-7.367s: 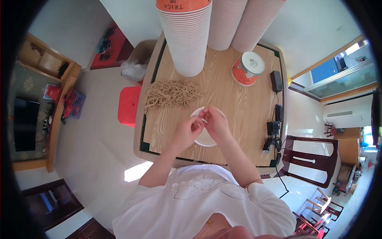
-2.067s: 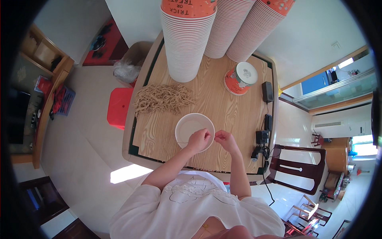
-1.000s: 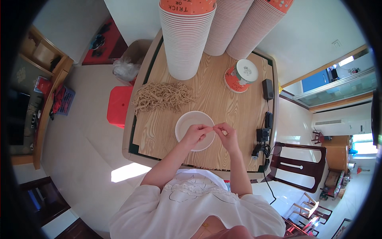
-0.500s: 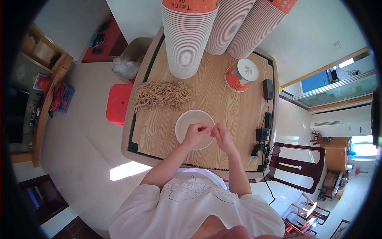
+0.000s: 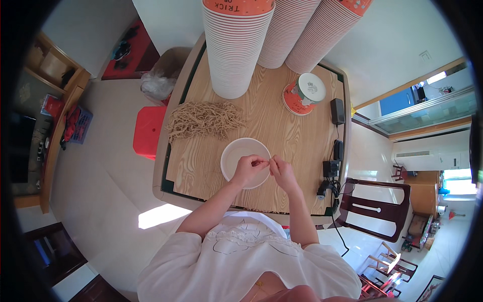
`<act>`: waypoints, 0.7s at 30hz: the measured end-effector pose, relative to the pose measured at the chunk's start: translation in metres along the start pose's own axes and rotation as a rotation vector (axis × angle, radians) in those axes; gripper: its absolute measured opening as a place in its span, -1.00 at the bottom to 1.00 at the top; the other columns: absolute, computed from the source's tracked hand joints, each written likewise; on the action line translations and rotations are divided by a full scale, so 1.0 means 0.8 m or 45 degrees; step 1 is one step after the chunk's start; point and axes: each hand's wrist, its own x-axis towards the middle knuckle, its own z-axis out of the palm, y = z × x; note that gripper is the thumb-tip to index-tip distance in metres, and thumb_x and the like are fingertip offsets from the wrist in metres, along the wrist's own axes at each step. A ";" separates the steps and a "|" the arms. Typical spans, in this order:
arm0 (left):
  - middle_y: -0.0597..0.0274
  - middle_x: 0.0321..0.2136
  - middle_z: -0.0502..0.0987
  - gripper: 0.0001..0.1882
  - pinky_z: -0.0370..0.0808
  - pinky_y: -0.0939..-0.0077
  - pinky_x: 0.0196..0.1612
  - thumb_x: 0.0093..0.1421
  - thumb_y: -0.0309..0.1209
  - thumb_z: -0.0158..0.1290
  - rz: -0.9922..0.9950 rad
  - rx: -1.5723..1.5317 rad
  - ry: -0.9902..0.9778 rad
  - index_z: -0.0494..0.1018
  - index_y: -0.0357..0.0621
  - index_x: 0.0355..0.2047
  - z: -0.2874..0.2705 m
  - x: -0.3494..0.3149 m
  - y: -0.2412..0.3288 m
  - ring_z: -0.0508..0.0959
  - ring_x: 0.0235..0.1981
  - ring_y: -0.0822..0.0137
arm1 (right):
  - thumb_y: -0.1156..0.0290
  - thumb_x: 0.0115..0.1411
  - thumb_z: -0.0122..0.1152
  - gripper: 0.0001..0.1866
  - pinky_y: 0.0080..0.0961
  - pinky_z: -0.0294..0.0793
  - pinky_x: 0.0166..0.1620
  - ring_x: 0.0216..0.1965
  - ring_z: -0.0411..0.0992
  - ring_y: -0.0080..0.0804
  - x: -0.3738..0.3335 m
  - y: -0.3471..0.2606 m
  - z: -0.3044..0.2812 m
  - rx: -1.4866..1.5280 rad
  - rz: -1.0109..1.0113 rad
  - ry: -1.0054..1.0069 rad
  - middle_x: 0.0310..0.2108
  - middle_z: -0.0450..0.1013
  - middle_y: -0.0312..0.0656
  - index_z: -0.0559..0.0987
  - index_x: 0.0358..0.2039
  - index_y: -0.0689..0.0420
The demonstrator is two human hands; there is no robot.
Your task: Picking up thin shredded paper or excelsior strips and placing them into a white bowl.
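Observation:
A round white bowl [image 5: 232,157] stands on the wooden table in front of me. My left hand [image 5: 247,169] is over its right half, with thumb and forefinger pinched together. Just beside it, at the bowl's right rim, my right hand [image 5: 284,175] is also closed in a pinch. The fingertips of both hands nearly meet; whatever they hold is too small to make out. Beyond the bowl to the left lies a loose heap of tan twine [image 5: 204,121].
Tall stacks of paper buckets [image 5: 232,55] rise at the table's back. Right of them sits an orange and green bucket [image 5: 298,100]. Black adapters and cables [image 5: 330,169] line the right edge. A red stool [image 5: 148,132] stands left, a dark chair [image 5: 375,209] right.
My fingertips have drawn very slightly apart over the bowl's right rim. The bowl, the twine and the bucket stacks keep their places.

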 end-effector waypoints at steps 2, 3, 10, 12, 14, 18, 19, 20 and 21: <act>0.27 -0.50 0.54 -0.88 0.42 0.72 -0.37 0.00 -0.51 0.11 0.006 0.006 0.002 0.50 -0.29 -0.42 0.000 -0.001 -0.001 0.47 -0.47 0.57 | 0.36 0.20 -0.12 -0.75 -0.53 0.28 -0.55 -0.67 0.30 -0.47 -0.001 -0.003 -0.001 -0.013 0.001 0.000 -0.74 0.29 -0.20 0.35 -0.56 0.23; 0.27 -0.50 0.54 -0.89 0.42 0.72 -0.38 0.00 -0.51 0.11 0.000 0.018 0.010 0.50 -0.29 -0.43 -0.001 -0.001 -0.003 0.47 -0.48 0.58 | 0.35 0.19 -0.10 -0.74 -0.53 0.28 -0.55 -0.67 0.30 -0.48 0.000 -0.004 0.000 -0.025 0.003 -0.003 -0.74 0.29 -0.19 0.35 -0.58 0.23; 0.28 -0.54 0.53 -0.89 0.40 0.67 -0.44 -0.03 -0.48 0.14 0.068 0.196 0.087 0.50 -0.25 -0.47 -0.007 -0.003 -0.009 0.45 -0.53 0.57 | 0.31 0.19 -0.07 -0.73 -0.54 0.29 -0.55 -0.66 0.33 -0.49 0.008 0.034 0.013 0.247 0.132 0.035 -0.73 0.33 -0.20 0.40 -0.53 0.24; 0.26 -0.56 0.52 -0.89 0.41 0.65 -0.45 -0.05 -0.47 0.15 0.092 0.310 0.079 0.50 -0.24 -0.49 -0.013 -0.005 -0.011 0.46 -0.55 0.53 | 0.31 0.19 -0.05 -0.74 -0.59 0.29 -0.53 -0.64 0.30 -0.59 0.013 0.049 0.010 0.329 0.095 0.258 -0.71 0.32 -0.25 0.41 -0.51 0.24; 0.24 -0.58 0.50 -0.89 0.41 0.62 -0.46 -0.07 -0.46 0.15 0.116 0.425 0.072 0.50 -0.23 -0.50 -0.016 -0.006 -0.016 0.46 -0.57 0.49 | 0.34 0.17 -0.04 -0.77 -0.59 0.31 -0.52 -0.63 0.32 -0.58 0.013 0.061 0.008 0.363 0.109 0.260 -0.68 0.35 -0.24 0.43 -0.49 0.24; 0.18 -0.59 0.46 -0.90 0.42 0.53 -0.46 -0.09 -0.43 0.13 0.164 0.542 0.055 0.50 -0.18 -0.54 -0.012 -0.009 -0.029 0.48 -0.57 0.33 | 0.40 0.14 0.01 -0.84 -0.62 0.37 -0.45 -0.56 0.39 -0.56 0.009 0.080 0.010 0.243 0.181 0.119 -0.61 0.43 -0.21 0.47 -0.41 0.24; 0.17 -0.59 0.45 -0.91 0.43 0.47 -0.45 -0.10 -0.41 0.12 0.170 0.516 0.060 0.50 -0.14 -0.56 -0.010 -0.009 -0.030 0.49 -0.55 0.26 | 0.40 0.14 0.01 -0.84 -0.62 0.37 -0.45 -0.56 0.39 -0.56 0.007 0.081 0.011 0.243 0.181 0.118 -0.61 0.43 -0.21 0.47 -0.41 0.24; 0.17 -0.59 0.45 -0.91 0.43 0.47 -0.45 -0.10 -0.41 0.12 0.170 0.517 0.060 0.50 -0.14 -0.56 -0.008 -0.009 -0.030 0.49 -0.55 0.26 | 0.40 0.13 0.02 -0.84 -0.62 0.38 -0.44 -0.53 0.41 -0.55 0.006 0.081 0.011 0.225 0.204 0.072 -0.59 0.45 -0.20 0.48 -0.38 0.24; 0.17 -0.59 0.45 -0.91 0.43 0.48 -0.45 -0.10 -0.41 0.12 0.163 0.522 0.079 0.50 -0.15 -0.56 -0.006 -0.009 -0.029 0.49 -0.55 0.26 | 0.41 0.12 0.03 -0.83 -0.63 0.39 -0.42 -0.50 0.43 -0.55 0.004 0.080 0.011 0.206 0.228 0.027 -0.56 0.46 -0.18 0.49 -0.36 0.24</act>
